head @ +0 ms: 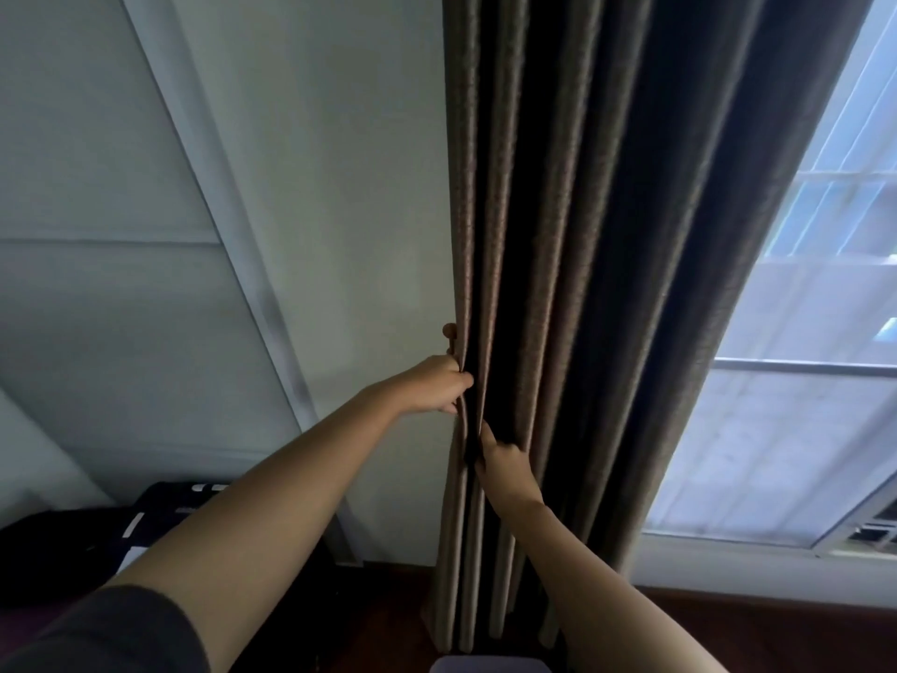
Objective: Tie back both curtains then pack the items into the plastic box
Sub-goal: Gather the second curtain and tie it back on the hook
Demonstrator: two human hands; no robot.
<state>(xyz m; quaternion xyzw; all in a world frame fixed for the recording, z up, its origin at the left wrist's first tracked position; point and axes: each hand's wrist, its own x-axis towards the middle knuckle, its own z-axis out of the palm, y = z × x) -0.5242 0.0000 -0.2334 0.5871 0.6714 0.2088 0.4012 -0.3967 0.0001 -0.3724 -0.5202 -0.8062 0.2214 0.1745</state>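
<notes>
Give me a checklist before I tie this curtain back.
1. Left hand grips the curtain edge: ok.
2. Right hand holds a fold lower down: ok.
3. Curtain gathered off the window: ok.
4. Tieback ready in a hand: cannot tell, none visible.
5. Brown knob on the wall by the edge is a usable hook: cannot tell.

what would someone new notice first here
The dark pleated curtain hangs gathered down the middle, from the top of the frame to the floor. Both bare arms reach up to it: the left hand grips its left edge, and the right hand pinches a fold just below. Bright daylight comes through the window at the right.
</notes>
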